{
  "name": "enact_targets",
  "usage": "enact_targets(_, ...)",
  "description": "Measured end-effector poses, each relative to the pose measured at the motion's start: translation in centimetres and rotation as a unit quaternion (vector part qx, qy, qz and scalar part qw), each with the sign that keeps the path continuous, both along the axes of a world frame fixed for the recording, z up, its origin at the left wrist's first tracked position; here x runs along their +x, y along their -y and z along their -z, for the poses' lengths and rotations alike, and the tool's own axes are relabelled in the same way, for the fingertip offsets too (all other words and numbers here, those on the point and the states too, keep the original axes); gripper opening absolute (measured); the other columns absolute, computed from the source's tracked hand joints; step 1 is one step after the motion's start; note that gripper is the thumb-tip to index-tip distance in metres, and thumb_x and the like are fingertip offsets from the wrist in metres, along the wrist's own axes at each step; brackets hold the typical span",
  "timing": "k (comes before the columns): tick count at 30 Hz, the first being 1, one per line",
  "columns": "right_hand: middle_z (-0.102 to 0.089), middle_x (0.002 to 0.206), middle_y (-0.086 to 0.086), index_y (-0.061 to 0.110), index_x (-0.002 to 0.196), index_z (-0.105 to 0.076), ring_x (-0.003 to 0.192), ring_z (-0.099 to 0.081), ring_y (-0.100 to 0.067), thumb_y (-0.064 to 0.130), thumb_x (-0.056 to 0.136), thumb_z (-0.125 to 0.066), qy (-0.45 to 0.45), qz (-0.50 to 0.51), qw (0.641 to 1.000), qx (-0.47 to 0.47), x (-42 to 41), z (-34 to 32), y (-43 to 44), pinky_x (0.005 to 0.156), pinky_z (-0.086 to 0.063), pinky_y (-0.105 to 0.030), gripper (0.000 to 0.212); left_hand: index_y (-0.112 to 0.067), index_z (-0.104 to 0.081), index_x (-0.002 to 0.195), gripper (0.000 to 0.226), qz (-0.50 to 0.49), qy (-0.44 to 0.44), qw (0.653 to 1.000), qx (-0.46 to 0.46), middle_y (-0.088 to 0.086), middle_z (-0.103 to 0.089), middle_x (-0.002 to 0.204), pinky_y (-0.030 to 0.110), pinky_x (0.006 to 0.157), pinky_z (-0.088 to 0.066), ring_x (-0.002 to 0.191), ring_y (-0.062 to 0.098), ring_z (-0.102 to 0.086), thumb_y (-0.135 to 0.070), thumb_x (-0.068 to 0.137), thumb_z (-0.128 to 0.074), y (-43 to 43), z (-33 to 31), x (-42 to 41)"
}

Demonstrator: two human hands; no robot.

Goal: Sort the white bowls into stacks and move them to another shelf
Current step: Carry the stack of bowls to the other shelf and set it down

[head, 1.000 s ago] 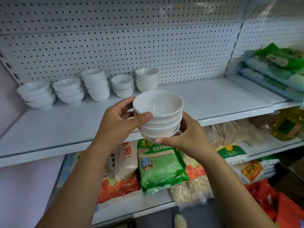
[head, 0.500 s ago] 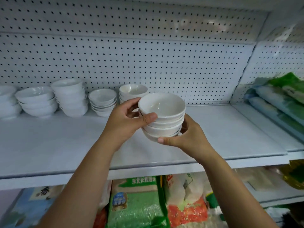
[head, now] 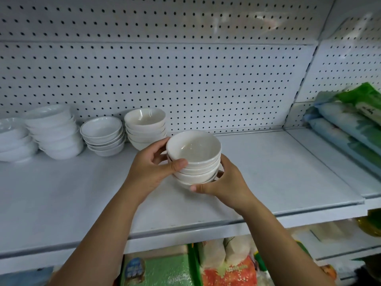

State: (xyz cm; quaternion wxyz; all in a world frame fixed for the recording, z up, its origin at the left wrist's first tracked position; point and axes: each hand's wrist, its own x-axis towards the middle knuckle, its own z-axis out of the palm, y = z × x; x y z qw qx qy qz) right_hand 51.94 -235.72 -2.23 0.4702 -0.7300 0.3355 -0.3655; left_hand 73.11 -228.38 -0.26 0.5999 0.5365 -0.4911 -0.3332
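Four bowl stacks [head: 103,136] stand left; our left hand [head: 152,168] and right hand [head: 224,184] grip a stack [head: 193,159] over the shelf [head: 268,172].

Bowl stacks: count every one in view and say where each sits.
5. Four stand along the back of the white shelf: far-left stack cut off by the frame edge, second stack, third stack, fourth stack. The held stack is between both hands.

Four bowl stacks [head: 144,129] line the shelf [head: 268,172] back-left, the held stack [head: 194,159] before them, packets [head: 350,129] right.
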Motion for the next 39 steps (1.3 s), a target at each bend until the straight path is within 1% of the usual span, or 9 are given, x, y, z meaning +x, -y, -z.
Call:
enact_targets(5, -0.070, 0.114, 0.029, 0.038, 0.125, -0.057, 0.107, -0.066, 0.006, 0.009, 0.057, -0.100, 0.001, 0.005, 1.000, 0.013, 0.2, 1.0, 1.3, 0.083, -0.053, -0.013, 0.086, -0.029, -0.070, 0.127, 0.072, -0.001, -0.004, 1.000, 0.003, -0.007, -0.073, 0.129, 0.046, 0.109, -0.051, 0.124, 0.017, -0.066, -0.037, 0.060, -0.094, 1.3, 0.7, 0.3)
enact_targets(13, -0.064, 0.134, 0.017, 0.036, 0.140, -0.051, 0.123, -0.062, -0.005, 0.024, 0.053, -0.103, 0.009, 0.017, 0.999, 0.038, 1.0, 2.3, 2.6, 0.103, -0.055, -0.041, 0.102, -0.034, -0.068, 0.127, 0.074, -0.006, 0.018, 1.000, 0.001, -0.013, -0.073, 0.128, 0.036, 0.103, -0.053, 0.123, 0.011, -0.066, -0.043, 0.058, -0.093, 2.5, 0.9, 0.8)
enact_targets(19, -0.060, 0.134, 0.025, 0.037, 0.147, -0.040, 0.124, -0.057, 0.005, 0.021, 0.059, -0.101, 0.011, -0.003, 1.000, 0.015, 1.1, 1.8, 2.4, 0.105, -0.052, -0.030, 0.108, -0.031, -0.063, 0.136, 0.080, 0.006, 0.034, 0.999, -0.003, -0.014, -0.070, 0.133, 0.037, 0.106, -0.050, 0.127, 0.010, -0.064, -0.044, 0.062, -0.092, 2.7, 1.3, 1.1)
enact_targets(23, -0.057, 0.132, 0.031, 0.036, 0.148, -0.032, 0.126, -0.055, 0.004, 0.020, 0.058, -0.101, 0.020, -0.013, 1.000, -0.012, 1.7, 1.7, 2.1, 0.099, -0.049, -0.018, 0.115, -0.036, -0.063, 0.132, 0.073, 0.007, 0.023, 1.000, -0.017, -0.016, -0.070, 0.133, 0.027, 0.100, -0.053, 0.127, 0.006, -0.063, -0.044, 0.064, -0.088, 2.4, 1.8, 0.9)
enact_targets(27, -0.055, 0.131, 0.038, 0.042, 0.146, -0.037, 0.123, -0.054, 0.013, 0.034, 0.055, -0.102, 0.025, 0.024, 0.999, -0.024, 2.0, 2.1, 2.0, 0.093, -0.045, -0.007, 0.112, -0.027, -0.065, 0.135, 0.062, -0.004, 0.001, 1.000, -0.018, -0.010, -0.072, 0.131, 0.039, 0.106, -0.054, 0.126, 0.011, -0.064, -0.056, 0.081, -0.068, 2.0, 1.8, 1.0)
enact_targets(29, -0.055, 0.130, 0.039, 0.040, 0.147, -0.038, 0.122, -0.053, 0.015, 0.035, 0.056, -0.102, 0.016, 0.026, 0.999, -0.027, 1.9, 2.4, 2.4, 0.092, -0.044, -0.005, 0.111, -0.028, -0.065, 0.137, 0.063, -0.036, 0.042, 0.998, -0.013, -0.013, -0.070, 0.133, 0.044, 0.112, -0.049, 0.130, 0.007, -0.061, -0.064, 0.085, -0.061, 1.9, 2.3, 1.5)
enact_targets(32, -0.058, 0.132, 0.033, 0.038, 0.147, -0.039, 0.124, -0.053, 0.013, 0.036, 0.055, -0.101, 0.004, 0.023, 0.999, -0.026, 1.9, 2.6, 3.4, 0.096, -0.045, -0.011, 0.111, -0.031, -0.061, 0.138, 0.069, -0.095, 0.102, 0.990, 0.000, -0.016, -0.066, 0.135, 0.031, 0.113, -0.046, 0.131, -0.002, -0.057, -0.069, 0.080, -0.060, 1.6, 3.7, 2.5)
enact_targets(35, -0.059, 0.128, 0.033, 0.036, 0.147, -0.040, 0.123, -0.054, 0.012, 0.037, 0.055, -0.101, -0.008, 0.026, 0.999, -0.028, 2.4, 2.7, 4.6, 0.099, -0.050, -0.021, 0.110, -0.028, -0.051, 0.148, 0.080, -0.122, 0.253, 0.958, 0.054, -0.013, -0.055, 0.149, 0.029, 0.116, -0.036, 0.140, 0.004, -0.046, -0.075, 0.084, -0.051, 1.2, 5.0, 3.8)
enact_targets(39, -0.058, 0.122, 0.041, 0.035, 0.149, -0.039, 0.119, -0.052, 0.018, 0.039, 0.055, -0.101, -0.016, 0.031, 0.999, -0.032, 3.4, 2.9, 6.1, 0.089, -0.045, -0.004, 0.112, -0.018, -0.049, 0.151, 0.090, -0.155, 0.370, 0.909, 0.117, 0.001, -0.049, 0.155, 0.030, 0.116, -0.030, 0.145, 0.018, -0.037, -0.078, 0.084, -0.042, 1.0, 5.9, 4.3)
